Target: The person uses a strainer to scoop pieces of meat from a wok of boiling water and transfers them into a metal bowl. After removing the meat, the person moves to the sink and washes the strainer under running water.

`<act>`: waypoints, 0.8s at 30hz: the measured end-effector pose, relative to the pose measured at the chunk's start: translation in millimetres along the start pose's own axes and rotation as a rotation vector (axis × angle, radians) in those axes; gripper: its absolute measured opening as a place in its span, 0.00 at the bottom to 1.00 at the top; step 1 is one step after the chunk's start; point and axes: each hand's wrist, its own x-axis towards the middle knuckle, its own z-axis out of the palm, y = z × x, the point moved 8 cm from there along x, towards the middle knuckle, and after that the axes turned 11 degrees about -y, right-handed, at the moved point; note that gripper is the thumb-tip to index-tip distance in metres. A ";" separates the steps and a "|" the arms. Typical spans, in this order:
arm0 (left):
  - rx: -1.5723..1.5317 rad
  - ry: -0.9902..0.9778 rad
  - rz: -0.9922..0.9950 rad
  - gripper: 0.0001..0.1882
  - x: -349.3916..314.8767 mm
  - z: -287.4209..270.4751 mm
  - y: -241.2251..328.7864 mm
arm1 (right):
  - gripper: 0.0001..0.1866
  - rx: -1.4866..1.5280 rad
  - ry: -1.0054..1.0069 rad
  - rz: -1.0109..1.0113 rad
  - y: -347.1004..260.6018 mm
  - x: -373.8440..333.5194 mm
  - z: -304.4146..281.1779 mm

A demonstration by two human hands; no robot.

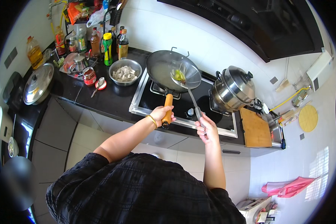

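Note:
A dark wok (158,59) sits on the left burner of the hob, with cloudy liquid and some steam inside. My left hand (163,114) is closed round its wooden handle (168,100). My right hand (207,127) grips the long handle of a metal skimmer (193,100), tilted over the right side of the wok. Green and dark pieces of food (179,75) lie in the skimmer; I cannot make out exactly what they are. Left of the wok stands a steel bowl (138,78) of pale, chopped meat pieces (124,73).
A lidded steel pot (231,89) occupies the right burner, with a wooden board (255,127) beyond it. Leftward are a red-labelled jar (89,76), a spoon on a red lid (99,85), several sauce bottles (107,48) and a large pan lid (39,84). A black hood (250,22) overhangs.

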 end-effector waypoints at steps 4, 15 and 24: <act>-0.006 0.005 -0.006 0.11 0.1 1.2 -1.1 | 0.19 -0.005 0.011 -0.060 9.7 -3.6 -3.2; -0.005 0.007 -0.010 0.11 -0.3 3.1 -1.6 | 0.22 0.039 0.021 -0.045 22.6 -8.9 -5.2; -0.003 -0.021 -0.003 0.11 2.4 -0.7 -1.4 | 0.21 0.074 0.045 -0.002 23.7 -11.9 -2.7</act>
